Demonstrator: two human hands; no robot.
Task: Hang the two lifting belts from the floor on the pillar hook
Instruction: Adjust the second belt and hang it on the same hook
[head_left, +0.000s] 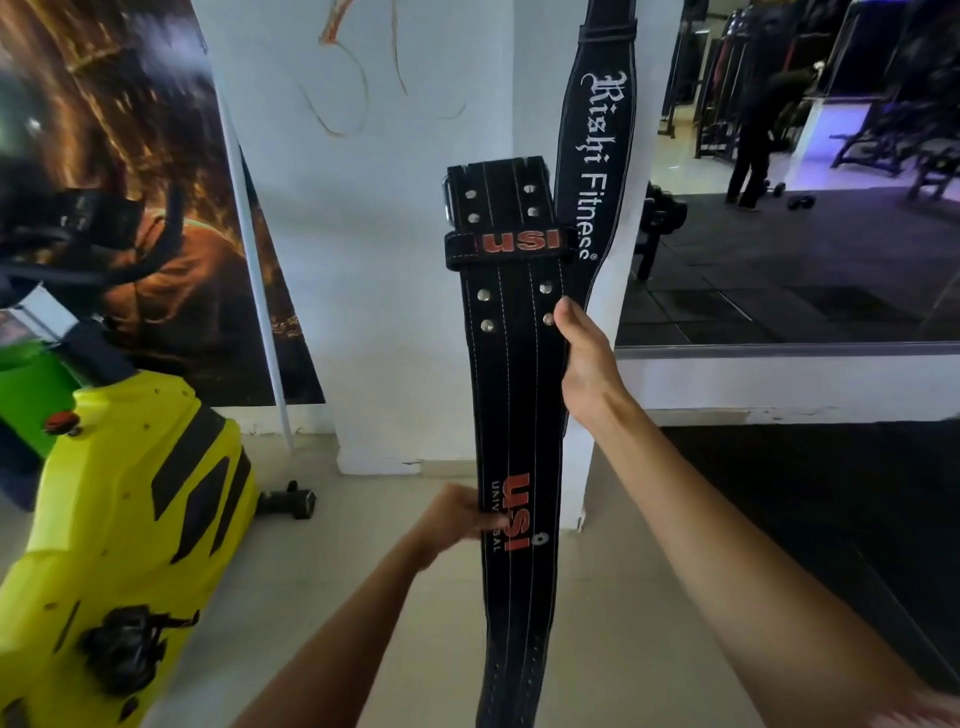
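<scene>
A black lifting belt with red "USI" lettering (511, 405) stands upright in front of the white pillar (415, 260), its buckle end at the top. My right hand (584, 353) grips its right edge just below the studs. My left hand (457, 517) pinches its left edge lower down, near the red logo. A second black belt with white "Rishi Fitness" lettering (597, 156) hangs down the pillar's right corner, its top running out of the frame. The hook is not in view.
A yellow and green exercise machine (119, 493) fills the lower left, with a small dumbbell (291, 501) on the floor beside it. A poster (156, 208) covers the left wall. A mirror (805, 234) on the right shows a person and gym equipment.
</scene>
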